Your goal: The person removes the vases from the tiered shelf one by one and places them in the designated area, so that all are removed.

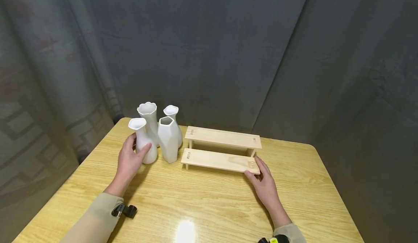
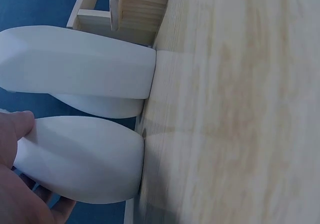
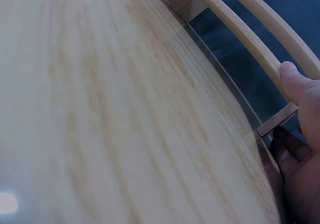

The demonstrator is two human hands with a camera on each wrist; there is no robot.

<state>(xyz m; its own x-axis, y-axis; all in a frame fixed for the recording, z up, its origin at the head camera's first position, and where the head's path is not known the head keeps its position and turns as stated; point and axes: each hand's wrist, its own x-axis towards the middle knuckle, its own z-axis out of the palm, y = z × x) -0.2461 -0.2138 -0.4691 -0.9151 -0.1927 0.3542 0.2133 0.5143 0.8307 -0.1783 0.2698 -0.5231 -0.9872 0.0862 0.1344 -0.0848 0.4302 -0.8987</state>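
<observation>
My left hand (image 1: 129, 160) holds a smooth white vase (image 1: 146, 147) with a flared mouth. In the left wrist view the thumb lies along one side of this vase (image 2: 85, 159) and the fingers curve round the other; its base meets the tabletop. Just right of it stands a faceted white vase (image 1: 168, 141), upright. My right hand (image 1: 265, 185) grips the right end of a two-step wooden stand (image 1: 215, 159), thumb at the front edge of the lower board and fingers round the end. Seen from the right wrist, the thumb presses the board's edge (image 3: 260, 56), with fingers beside the leg.
Behind the front vases stand a scallop-rimmed white vase (image 1: 148, 118) and a slim white vase (image 1: 174, 116), partly hidden. The stand's upper board (image 1: 223, 137) runs along the back. All rest on a wood-grain table (image 1: 202, 206), with a grey curtain (image 1: 196, 54) right behind it.
</observation>
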